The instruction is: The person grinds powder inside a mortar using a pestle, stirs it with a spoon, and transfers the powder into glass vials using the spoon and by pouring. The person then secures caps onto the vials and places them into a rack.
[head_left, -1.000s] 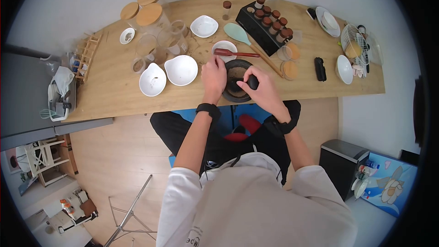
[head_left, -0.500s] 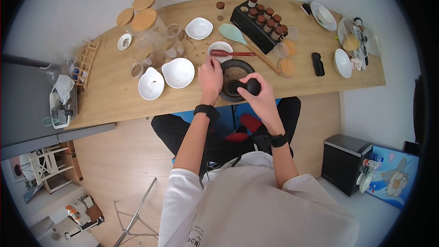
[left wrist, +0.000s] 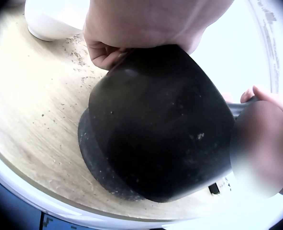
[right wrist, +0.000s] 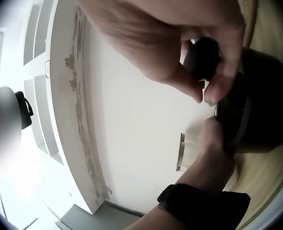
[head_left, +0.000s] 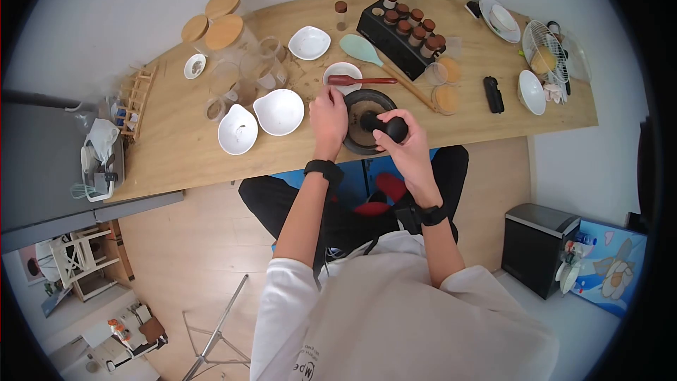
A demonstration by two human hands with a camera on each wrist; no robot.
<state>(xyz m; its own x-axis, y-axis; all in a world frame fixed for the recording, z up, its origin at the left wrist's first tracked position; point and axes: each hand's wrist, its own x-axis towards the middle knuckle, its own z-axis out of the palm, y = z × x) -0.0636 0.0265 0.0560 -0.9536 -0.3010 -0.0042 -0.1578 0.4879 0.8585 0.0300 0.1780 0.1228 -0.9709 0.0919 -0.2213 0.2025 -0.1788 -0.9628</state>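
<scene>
Pinches the tilted black pestle by its knob between the fingers of the right hand, with the head inside the dark mortar over brown powder. Rests the left hand against the mortar's left side, with curled fingers; can't make out whether gripping it. Has the mortar near the front edge of the bench, beside a white bowl with a spatula across it.

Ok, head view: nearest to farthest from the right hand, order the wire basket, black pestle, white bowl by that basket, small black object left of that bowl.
From the right hand:
1. Black pestle, in its fingers.
2. Small black object, off to the hand's right.
3. White bowl, just right of that object.
4. Wire basket, farthest, beyond the bowl.
</scene>
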